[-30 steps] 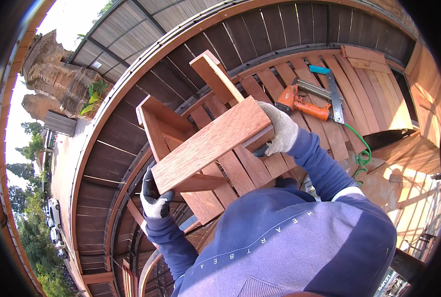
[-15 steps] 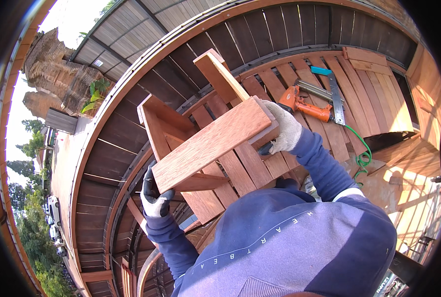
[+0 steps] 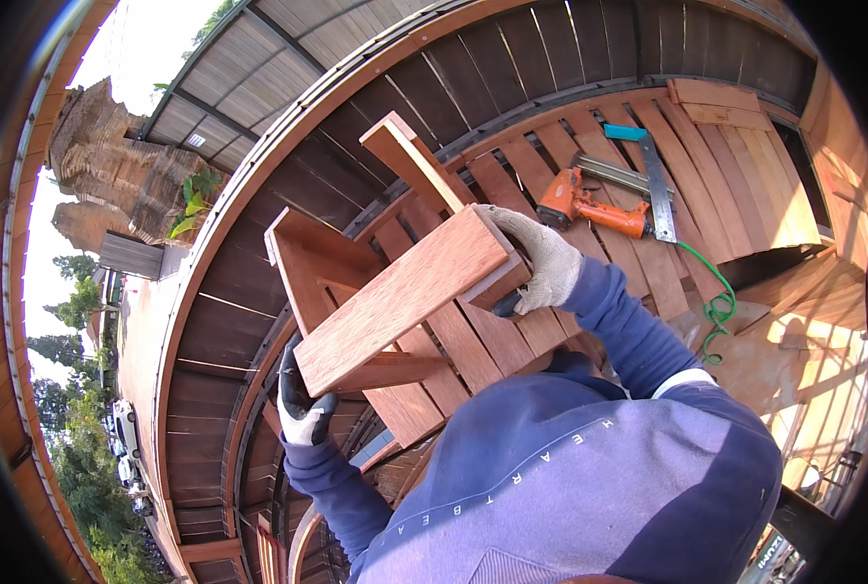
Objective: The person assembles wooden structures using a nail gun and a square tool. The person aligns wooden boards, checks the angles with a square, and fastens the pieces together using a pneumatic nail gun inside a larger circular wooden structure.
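Observation:
I hold a reddish-brown wooden stool frame (image 3: 405,292) with both gloved hands, above a slatted wooden deck. My left hand (image 3: 302,404), in a grey and black glove, grips the lower left end of its top board. At the right end of that board my right hand (image 3: 541,263), in a pale glove, is wrapped around the edge. Two legs (image 3: 414,156) of the frame point away from me. A cross rail (image 3: 385,372) runs beneath the board.
An orange power tool (image 3: 590,206) lies on the deck planks (image 3: 726,195) beyond my right hand, with a metal square with a teal handle (image 3: 653,180) beside it. A green cord (image 3: 711,292) trails to the right. A curved dark fence (image 3: 288,127) bounds the deck.
The frame has shifted slightly in my hands; both grips remain the same.

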Demonstrator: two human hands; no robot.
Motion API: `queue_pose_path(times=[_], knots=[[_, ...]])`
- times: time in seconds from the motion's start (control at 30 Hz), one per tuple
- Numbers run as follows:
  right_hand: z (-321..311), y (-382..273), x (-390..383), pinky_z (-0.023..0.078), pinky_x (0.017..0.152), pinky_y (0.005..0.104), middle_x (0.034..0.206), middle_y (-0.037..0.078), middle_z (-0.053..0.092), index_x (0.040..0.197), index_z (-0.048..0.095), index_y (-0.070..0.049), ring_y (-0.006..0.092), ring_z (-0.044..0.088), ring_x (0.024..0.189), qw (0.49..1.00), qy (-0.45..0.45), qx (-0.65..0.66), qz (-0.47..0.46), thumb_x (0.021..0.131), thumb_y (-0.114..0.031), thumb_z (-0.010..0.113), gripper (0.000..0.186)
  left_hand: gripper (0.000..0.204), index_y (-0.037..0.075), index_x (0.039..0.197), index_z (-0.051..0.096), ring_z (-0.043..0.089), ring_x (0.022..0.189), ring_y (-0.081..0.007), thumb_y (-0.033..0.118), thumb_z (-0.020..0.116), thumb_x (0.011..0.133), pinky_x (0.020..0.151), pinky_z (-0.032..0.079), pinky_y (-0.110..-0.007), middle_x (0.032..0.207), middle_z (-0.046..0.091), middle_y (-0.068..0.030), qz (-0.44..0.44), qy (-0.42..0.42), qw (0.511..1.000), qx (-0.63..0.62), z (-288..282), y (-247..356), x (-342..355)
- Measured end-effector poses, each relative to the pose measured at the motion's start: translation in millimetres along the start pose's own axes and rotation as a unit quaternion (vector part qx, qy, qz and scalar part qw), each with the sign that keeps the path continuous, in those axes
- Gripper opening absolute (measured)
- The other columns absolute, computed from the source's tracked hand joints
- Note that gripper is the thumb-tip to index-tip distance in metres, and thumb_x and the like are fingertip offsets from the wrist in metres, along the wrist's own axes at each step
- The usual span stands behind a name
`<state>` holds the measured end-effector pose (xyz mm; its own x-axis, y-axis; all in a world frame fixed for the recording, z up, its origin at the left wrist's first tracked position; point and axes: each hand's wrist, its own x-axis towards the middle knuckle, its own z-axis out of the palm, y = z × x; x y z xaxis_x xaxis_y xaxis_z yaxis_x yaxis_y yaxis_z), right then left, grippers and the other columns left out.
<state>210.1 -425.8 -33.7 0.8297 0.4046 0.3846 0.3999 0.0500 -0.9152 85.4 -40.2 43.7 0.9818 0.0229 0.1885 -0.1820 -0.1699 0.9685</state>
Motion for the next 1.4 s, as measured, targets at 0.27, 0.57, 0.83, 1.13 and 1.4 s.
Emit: queue_pose_path(times=[0.27, 0.57, 0.83, 1.13, 1.4], knots=[[-1, 6, -4, 0.038, 0.115, 0.0391, 0.145, 0.019, 0.047, 0.147, 0.037, -0.003, 0.0293, 0.048, 0.135, 1.0, 0.005, 0.001, -0.027, 0.051, -0.026, 0.096, 0.116, 0.093, -0.005, 0.151, 0.029, 0.042, 0.139, -0.0334, 0.025, 0.078, 0.077, 0.115, 0.032, -0.046, 0.149, 0.043, -0.0209, 0.138, 0.125, 0.958, 0.22, 39, 90, 12], [-9, 10, -1, 0.04, 0.112, 0.0399, 0.14, 0.02, 0.051, 0.144, 0.041, -0.001, 0.0313, 0.053, 0.129, 1.0, -0.006, 0.003, -0.007, 0.048, -0.024, 0.097, 0.113, 0.099, 0.003, 0.143, 0.048, 0.047, 0.134, -0.0382, 0.04, 0.091, 0.063, 0.112, 0.036, -0.047, 0.144, 0.051, -0.0186, 0.15, -0.206, 0.846, 0.469, 165, 122, 82], [-11, 12, 1, 0.042, 0.11, 0.0411, 0.139, 0.021, 0.052, 0.141, 0.045, -0.001, 0.0338, 0.054, 0.127, 0.999, -0.005, 0.024, -0.025, 0.047, -0.024, 0.098, 0.11, 0.099, 0.005, 0.145, 0.045, 0.056, 0.121, -0.0364, 0.032, 0.091, 0.062, 0.106, 0.043, -0.046, 0.135, 0.054, -0.0188, 0.093, -0.223, 0.841, 0.485, 179, 98, 101], [-9, 18, 2, 0.042, 0.11, 0.0413, 0.138, 0.021, 0.052, 0.141, 0.045, 0.0, 0.0341, 0.054, 0.128, 0.999, -0.01, 0.007, -0.036, 0.045, -0.026, 0.099, 0.113, 0.095, 0.006, 0.143, 0.047, 0.057, 0.118, -0.0367, 0.028, 0.09, 0.061, 0.105, 0.043, -0.044, 0.132, 0.056, -0.0185, 0.073, -0.215, 0.851, 0.473, 178, 98, 98], [-4, 20, 2, 0.04, 0.112, 0.04, 0.14, 0.02, 0.051, 0.143, 0.041, 0.0, 0.0315, 0.053, 0.129, 1.0, -0.012, 0.007, -0.022, 0.046, -0.023, 0.098, 0.115, 0.092, 0.003, 0.141, 0.048, 0.056, 0.12, -0.0371, 0.025, 0.088, 0.062, 0.106, 0.042, -0.043, 0.131, 0.056, -0.0202, 0.067, -0.2, 0.852, 0.48, 180, 99, 97]])
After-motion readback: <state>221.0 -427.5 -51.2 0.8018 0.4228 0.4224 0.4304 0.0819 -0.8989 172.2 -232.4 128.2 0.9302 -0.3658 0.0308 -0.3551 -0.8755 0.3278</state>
